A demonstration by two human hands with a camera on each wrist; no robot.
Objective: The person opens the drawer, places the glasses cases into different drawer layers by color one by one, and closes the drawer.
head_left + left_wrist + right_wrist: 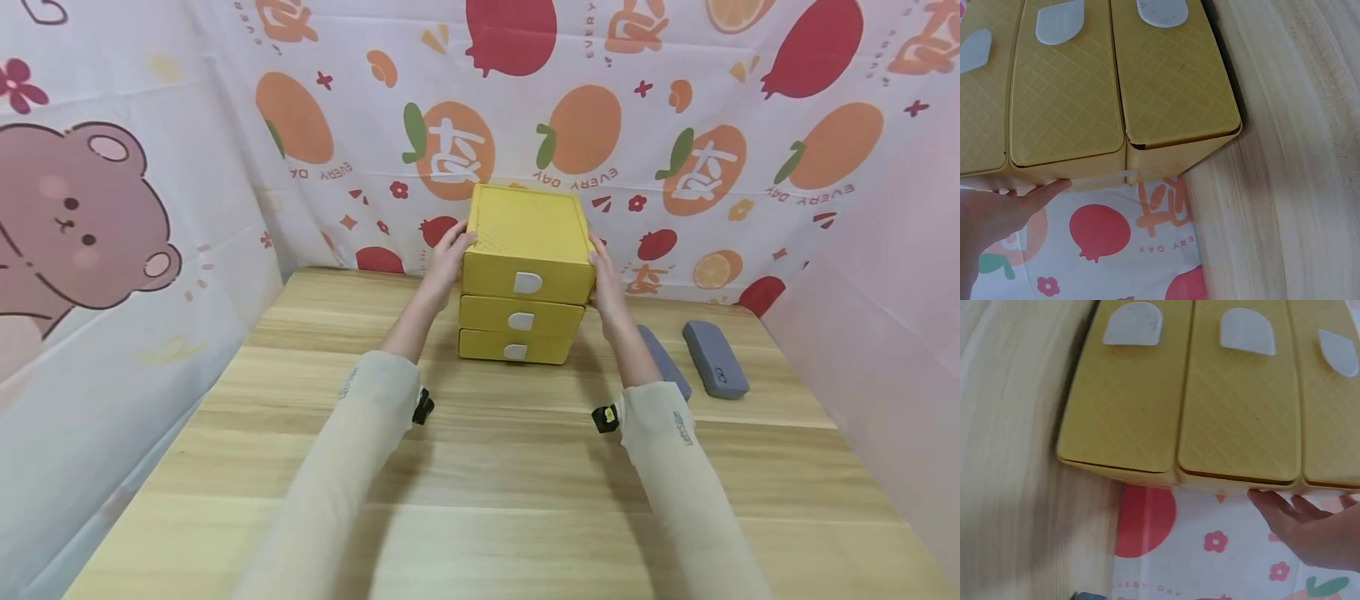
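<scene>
Upright yellow three-drawer box (528, 257), closed

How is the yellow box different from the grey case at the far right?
The box is yellow; the case is grey.
The box is tall and bulky; the case is slim and lies flat.
The box has three white tabs; the case shows only a small dark mark.
The left hand and right hand touch the box; neither touches the case.
Both are toward the back of the table.

Two grey cases (716, 360) lie on the worktop (495, 467) at right, fruit-printed cloth (352, 108) spanning the top, a printed bear (78, 200) at left.
</scene>
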